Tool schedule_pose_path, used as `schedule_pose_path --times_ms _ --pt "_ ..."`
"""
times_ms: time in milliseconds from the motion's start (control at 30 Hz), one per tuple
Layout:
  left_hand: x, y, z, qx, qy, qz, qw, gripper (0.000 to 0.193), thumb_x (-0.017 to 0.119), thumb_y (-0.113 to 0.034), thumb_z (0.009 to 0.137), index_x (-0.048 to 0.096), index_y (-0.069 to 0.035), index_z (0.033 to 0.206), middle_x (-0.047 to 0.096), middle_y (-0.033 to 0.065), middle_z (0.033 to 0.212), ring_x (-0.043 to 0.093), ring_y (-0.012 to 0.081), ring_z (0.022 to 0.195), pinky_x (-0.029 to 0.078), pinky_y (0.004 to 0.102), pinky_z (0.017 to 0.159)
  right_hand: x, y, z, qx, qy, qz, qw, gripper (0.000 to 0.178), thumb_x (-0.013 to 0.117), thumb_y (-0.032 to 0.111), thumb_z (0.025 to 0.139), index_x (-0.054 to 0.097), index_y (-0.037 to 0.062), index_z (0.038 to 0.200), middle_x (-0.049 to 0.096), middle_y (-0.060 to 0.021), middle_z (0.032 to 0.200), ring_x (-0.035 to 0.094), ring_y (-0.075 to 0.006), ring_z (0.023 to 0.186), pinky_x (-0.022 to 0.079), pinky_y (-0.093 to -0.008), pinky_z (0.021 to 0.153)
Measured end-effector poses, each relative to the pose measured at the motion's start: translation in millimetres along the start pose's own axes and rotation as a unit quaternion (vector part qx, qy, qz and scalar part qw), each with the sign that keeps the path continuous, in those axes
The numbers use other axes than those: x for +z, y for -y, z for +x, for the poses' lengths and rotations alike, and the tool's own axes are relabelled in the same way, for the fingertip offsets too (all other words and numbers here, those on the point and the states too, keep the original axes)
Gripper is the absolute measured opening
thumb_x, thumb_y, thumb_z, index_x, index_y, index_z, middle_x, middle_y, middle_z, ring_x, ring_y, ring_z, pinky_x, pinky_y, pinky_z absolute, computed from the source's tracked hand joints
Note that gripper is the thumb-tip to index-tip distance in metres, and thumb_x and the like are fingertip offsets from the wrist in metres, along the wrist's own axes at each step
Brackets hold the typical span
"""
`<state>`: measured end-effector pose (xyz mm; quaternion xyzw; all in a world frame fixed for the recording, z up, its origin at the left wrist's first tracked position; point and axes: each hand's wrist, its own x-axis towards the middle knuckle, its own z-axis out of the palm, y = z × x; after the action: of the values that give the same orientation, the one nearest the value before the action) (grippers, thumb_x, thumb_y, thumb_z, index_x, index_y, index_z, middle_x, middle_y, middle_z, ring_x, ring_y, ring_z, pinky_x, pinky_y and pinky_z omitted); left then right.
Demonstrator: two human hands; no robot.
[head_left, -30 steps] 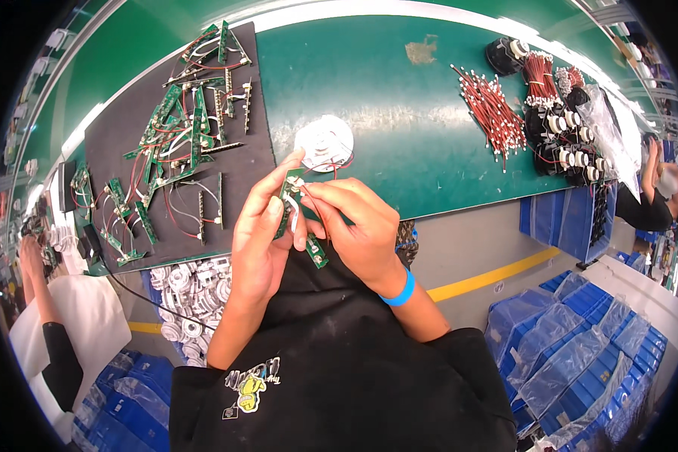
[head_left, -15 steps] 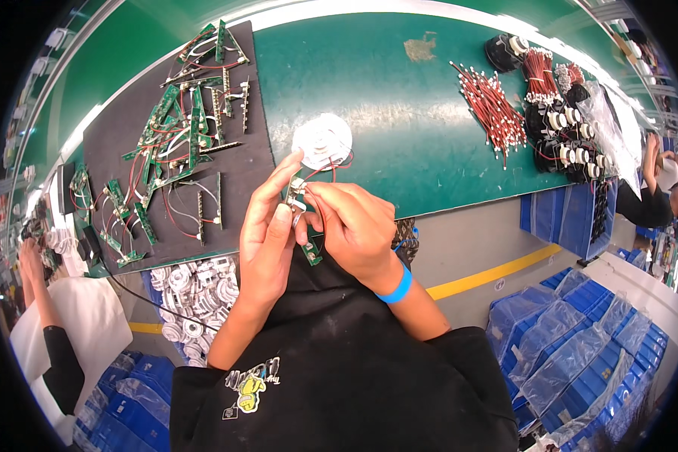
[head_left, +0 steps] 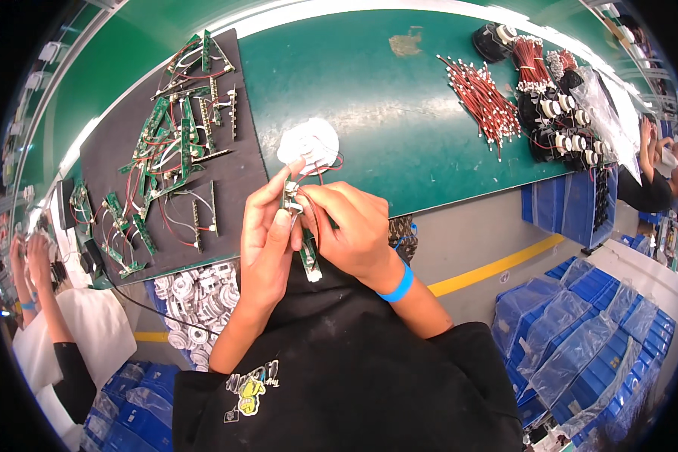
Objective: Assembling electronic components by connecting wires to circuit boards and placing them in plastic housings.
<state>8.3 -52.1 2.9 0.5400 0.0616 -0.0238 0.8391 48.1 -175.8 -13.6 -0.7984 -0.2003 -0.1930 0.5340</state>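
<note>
Along the green table [head_left: 339,75], with its dark mat [head_left: 237,169] of wired boards to the left, nothing seemed disturbed; the change was between the hands, over the table's near edge. The left hand [head_left: 264,245] was half curled, thumb and fingers pressed on the upper part of a green board [head_left: 309,260]. The right hand [head_left: 354,230] was drawn in close, its fingertips together, seemingly pinching a red wire [head_left: 314,214] beside it. Past them lay the white disc [head_left: 309,143]. The board's lower end hung steeper than a second earlier, so its wiring, I judged, was still being worked on.
</note>
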Motion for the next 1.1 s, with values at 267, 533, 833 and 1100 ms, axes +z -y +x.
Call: schedule_pose_path --times_ms 267,533,833,1100 --pt "-12 3 -2 -0.029 -0.058 0.05 0.997 0.048 0.049 -0.022 0.097 0.037 0.002 0.136 0.049 0.0106 0.134 0.041 0.0022 0.065 0.033 0.0152 0.055 -15 18 7 0.075 0.11 0.062 0.989 0.017 0.061 0.003 0.08 0.06 -0.0026 0.096 0.06 -0.0163 0.083 0.061 -0.0325 0.076 0.05 -0.0392 0.065" --pt "-8 15 -8 0.042 -0.045 0.104 0.993 0.042 0.04 -0.022 0.1 0.038 0.001 0.135 0.041 0.0108 0.143 0.035 0.0008 0.063 0.031 0.0155 0.056 -6 13 -6 0.149 0.096 0.093 0.98 0.016 0.06 -0.001 0.08 0.061 -0.0052 0.096 0.061 -0.016 0.083 0.06 -0.0309 0.071 0.048 -0.037 0.062" --pt "-18 22 -5 -0.019 -0.034 0.144 0.989 0.039 0.043 -0.016 0.099 0.043 -0.002 0.134 0.052 0.0106 0.126 0.05 0.0089 0.085 0.04 0.0202 0.074 -4 9 -4 0.152 0.066 0.06 0.984 0.014 0.058 -0.001 0.083 0.06 -0.0041 0.096 0.06 -0.016 0.079 0.06 -0.0304 0.065 0.047 -0.0361 0.058" --pt "-24 -30 2 0.011 0.007 0.213 0.977 0.044 0.045 -0.01 0.097 0.037 0.001 0.139 0.05 0.0151 0.127 0.051 0.023 0.114 0.042 0.0323 0.095 -46 -6 70 0.301 0.302 0.264 0.865 0.017 0.055 0.014 0.094 0.06 -0.0008 0.101 0.062 -0.0048 0.08 0.059 -0.0102 0.071 0.049 -0.0265 0.066"
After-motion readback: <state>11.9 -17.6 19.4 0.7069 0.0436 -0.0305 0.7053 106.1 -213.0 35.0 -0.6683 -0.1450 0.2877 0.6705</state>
